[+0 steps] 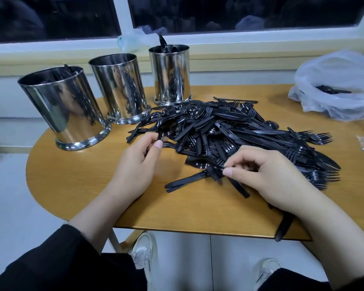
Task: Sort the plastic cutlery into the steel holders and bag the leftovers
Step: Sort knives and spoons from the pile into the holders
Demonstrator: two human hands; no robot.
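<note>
The person sits at a round wooden table (76, 181) and both hands work at the near edge of a big heap of black plastic cutlery (235, 131), which fills the middle and the right of the frame. The left hand (139, 162) pinches the handle of one piece, I think a spoon, at the left edge of the heap. The right hand (269, 175) has its fingers curled and pinches the end of a small bundle of black pieces (200, 177) low in the centre; which kind they are I cannot tell.

Three steel holders (122, 89) stand in a row in the upper left, close behind the heap. Each one shows only a few dark pieces inside. A white plastic bag (332, 89) lies at the upper right with some cutlery in it.

In my judgement the sorting step is in hand and it is near its beginning, because most pieces are on the table. The next move calls for lifting each picked piece free of the tangle, then carrying it to the holder of its own kind and dropping it in upright.
</note>
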